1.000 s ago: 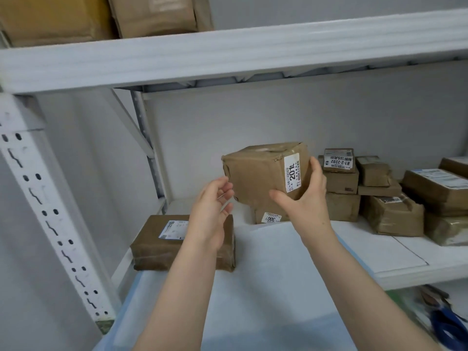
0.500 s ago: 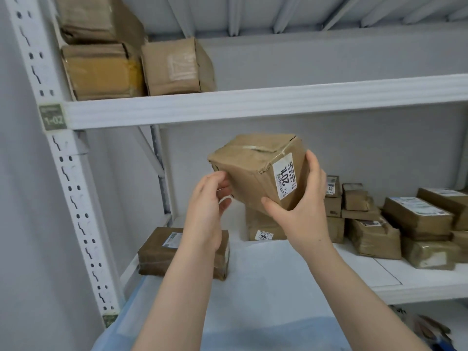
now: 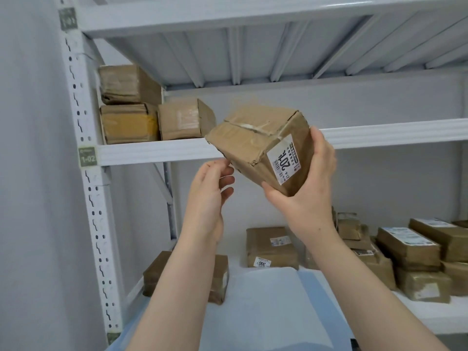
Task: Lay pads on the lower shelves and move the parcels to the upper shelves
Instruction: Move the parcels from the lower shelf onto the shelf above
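The right hand (image 3: 304,196) gripped a tilted parcel (image 3: 255,145) before the upper shelf (image 3: 152,152) front edge, the left hand (image 3: 210,196) was open and empty beside it, while three parcels (image 3: 131,122) stood at that shelf's left end, a pad (image 3: 266,312) lay on the lower shelf (image 3: 443,320), and many parcels (image 3: 407,244) there were not yet moved.

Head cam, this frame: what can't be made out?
All head view.
Small print on the white label of the brown cardboard parcel gripped by the right hand: too small, tilted.
Whether left hand touches that parcel: unclear.
Flat brown parcel on the padded lower shelf: partly hidden by the left forearm.
Rightmost brown parcels: cut by frame edge.
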